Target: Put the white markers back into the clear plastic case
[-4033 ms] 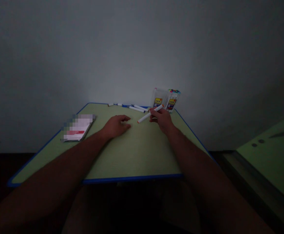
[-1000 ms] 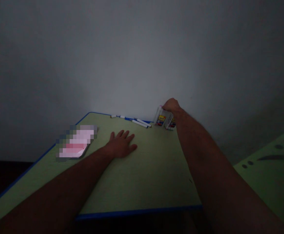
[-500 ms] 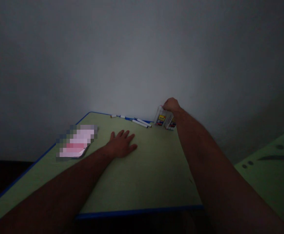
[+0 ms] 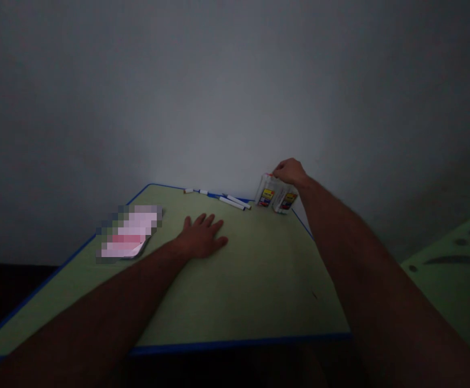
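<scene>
My left hand (image 4: 202,236) lies flat on the pale green table (image 4: 251,291), fingers spread, with nothing in it. At the far right corner, a clear plastic case (image 4: 267,186) with yellow and dark labels stands in two upright sections, slightly tilted. My right hand (image 4: 291,171) is closed at the case's top edge, fingertips pinched together. A small orange-pink spot shows by the fingertips, but whether they grip the case or something small at its top is hidden. Left of the case, two white markers (image 4: 232,202) lie uncapped, their tips toward the wall.
Two short white marker caps (image 4: 188,191) rest along the table's back edge. A phone-like flat object (image 4: 132,231), its screen blurred out, lies to the left. The grey wall (image 4: 235,97) rises behind the table. Another green surface (image 4: 461,291) with dark marks stands at the right.
My right hand and forearm have shifted slightly right, uncovering more of the case's right section. The case and my left hand stay in place.
</scene>
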The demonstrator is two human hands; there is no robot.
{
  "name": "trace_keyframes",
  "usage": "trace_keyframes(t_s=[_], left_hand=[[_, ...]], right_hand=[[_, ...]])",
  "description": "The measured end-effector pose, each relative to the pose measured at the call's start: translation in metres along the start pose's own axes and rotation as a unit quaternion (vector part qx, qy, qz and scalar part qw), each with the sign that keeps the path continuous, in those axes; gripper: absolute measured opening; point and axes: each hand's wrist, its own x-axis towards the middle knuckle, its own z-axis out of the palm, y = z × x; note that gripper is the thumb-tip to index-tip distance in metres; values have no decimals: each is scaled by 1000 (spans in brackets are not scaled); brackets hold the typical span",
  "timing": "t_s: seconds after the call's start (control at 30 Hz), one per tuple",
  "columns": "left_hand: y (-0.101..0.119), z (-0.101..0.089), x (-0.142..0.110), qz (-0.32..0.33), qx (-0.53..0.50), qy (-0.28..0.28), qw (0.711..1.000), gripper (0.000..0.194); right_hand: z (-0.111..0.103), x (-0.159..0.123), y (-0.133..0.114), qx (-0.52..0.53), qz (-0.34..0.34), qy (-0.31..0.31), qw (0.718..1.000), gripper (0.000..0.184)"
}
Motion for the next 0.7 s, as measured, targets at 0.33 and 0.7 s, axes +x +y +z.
trace_keyframes(t_s=[0.33,0.7], left_hand=[[1,-1,0,-3,9,-2,1000,78],[2,-2,-1,-6,11,-2,1000,77]], right_hand=[[12,-28,19,-165,-96,-52,980,30],[15,-30,24,-218,-107,-29,970,26]])
